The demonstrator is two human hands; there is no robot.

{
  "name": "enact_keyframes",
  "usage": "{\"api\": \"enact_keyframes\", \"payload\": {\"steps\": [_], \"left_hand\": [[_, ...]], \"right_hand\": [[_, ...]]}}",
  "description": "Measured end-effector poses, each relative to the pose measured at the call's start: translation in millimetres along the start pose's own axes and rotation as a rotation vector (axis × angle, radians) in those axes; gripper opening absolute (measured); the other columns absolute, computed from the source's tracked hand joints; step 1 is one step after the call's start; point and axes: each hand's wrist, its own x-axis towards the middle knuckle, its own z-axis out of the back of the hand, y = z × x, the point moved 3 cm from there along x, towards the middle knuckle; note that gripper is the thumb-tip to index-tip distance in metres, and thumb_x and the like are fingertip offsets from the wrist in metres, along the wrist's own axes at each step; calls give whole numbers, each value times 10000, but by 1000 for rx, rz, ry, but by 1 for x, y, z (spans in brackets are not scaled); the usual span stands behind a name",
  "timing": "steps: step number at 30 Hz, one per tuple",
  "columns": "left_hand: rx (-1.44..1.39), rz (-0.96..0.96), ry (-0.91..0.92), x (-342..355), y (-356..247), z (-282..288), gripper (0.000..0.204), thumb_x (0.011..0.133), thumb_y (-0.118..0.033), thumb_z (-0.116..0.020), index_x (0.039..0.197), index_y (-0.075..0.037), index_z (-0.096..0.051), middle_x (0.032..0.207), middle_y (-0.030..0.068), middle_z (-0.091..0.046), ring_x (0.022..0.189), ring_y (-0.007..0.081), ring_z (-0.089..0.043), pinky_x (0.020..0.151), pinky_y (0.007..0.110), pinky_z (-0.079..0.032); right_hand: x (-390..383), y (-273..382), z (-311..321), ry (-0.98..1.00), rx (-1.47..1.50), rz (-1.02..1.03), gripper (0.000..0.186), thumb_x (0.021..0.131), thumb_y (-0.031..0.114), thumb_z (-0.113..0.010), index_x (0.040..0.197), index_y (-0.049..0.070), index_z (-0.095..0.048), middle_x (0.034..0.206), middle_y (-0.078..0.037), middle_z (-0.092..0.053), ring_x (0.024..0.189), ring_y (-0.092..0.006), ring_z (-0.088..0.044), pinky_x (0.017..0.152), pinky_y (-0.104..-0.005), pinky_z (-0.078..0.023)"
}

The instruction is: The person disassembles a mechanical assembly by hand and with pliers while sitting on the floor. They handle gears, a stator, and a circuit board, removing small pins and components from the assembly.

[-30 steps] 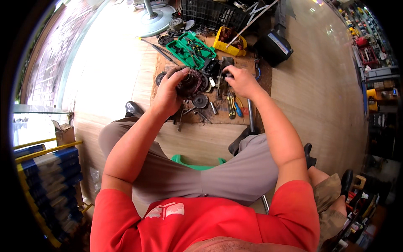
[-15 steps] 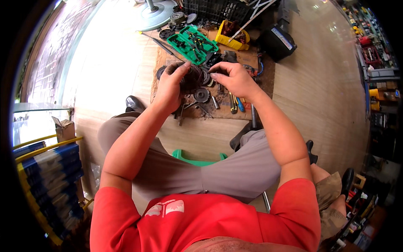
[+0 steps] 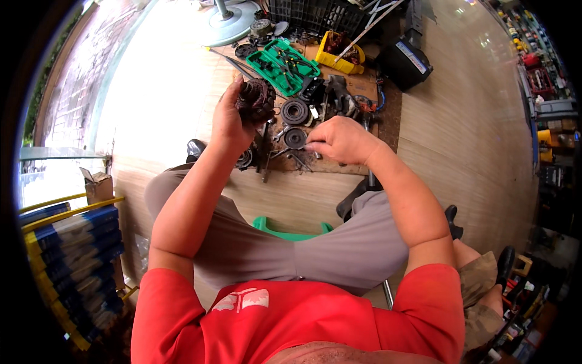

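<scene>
My left hand (image 3: 233,121) is closed around a dark, greasy round mechanical part (image 3: 257,97), held up over the left side of a dirty cardboard sheet (image 3: 357,167). My right hand (image 3: 336,141) is lower, its fingers curled and pinched at a thin metal item that I cannot identify, beside a dark disc (image 3: 295,138). A larger ring-like part (image 3: 294,112) lies just behind that disc, among wrenches (image 3: 280,133) and small metal pieces. Behind these stand an open green tool case (image 3: 282,67) and a yellow bin (image 3: 341,53) of dark parts.
A black battery-like box (image 3: 403,65), a black crate (image 3: 309,18) and a pedestal base (image 3: 227,24) stand at the back. Blue stacked goods (image 3: 73,255) are at left. Another person's legs (image 3: 479,297) are at my right, beside crowded shelves (image 3: 527,73). A green stool (image 3: 291,233) is beneath me.
My left hand has shifted left with the round part. My right hand has moved down and toward me, from the back of the cardboard to near the lower disc, uncovering the parts behind.
</scene>
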Motion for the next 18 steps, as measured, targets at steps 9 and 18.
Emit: {"api": "enact_keyframes", "payload": {"steps": [9, 18], "left_hand": [[22, 33, 116, -7, 1, 4, 435, 930, -422, -516, 1133, -44, -588, 1074, 121, -652, 956, 283, -635, 868, 507, -505], [-39, 16, 167, -4, -4, -1, 410, 936, -424, -516, 1111, -64, -603, 1043, 99, -661, 939, 258, -641, 864, 477, -514]], "right_hand": [[-25, -80, 39, -348, -221, -325, 202, 871, 301, -628, 913, 121, -709, 867, -135, -681, 820, -335, -644, 715, -406, -512], [-43, -121, 61, -494, -409, -390, 231, 876, 316, -611, 982, 146, -726, 924, -105, -698, 859, -309, -654, 762, -398, -521]]}}
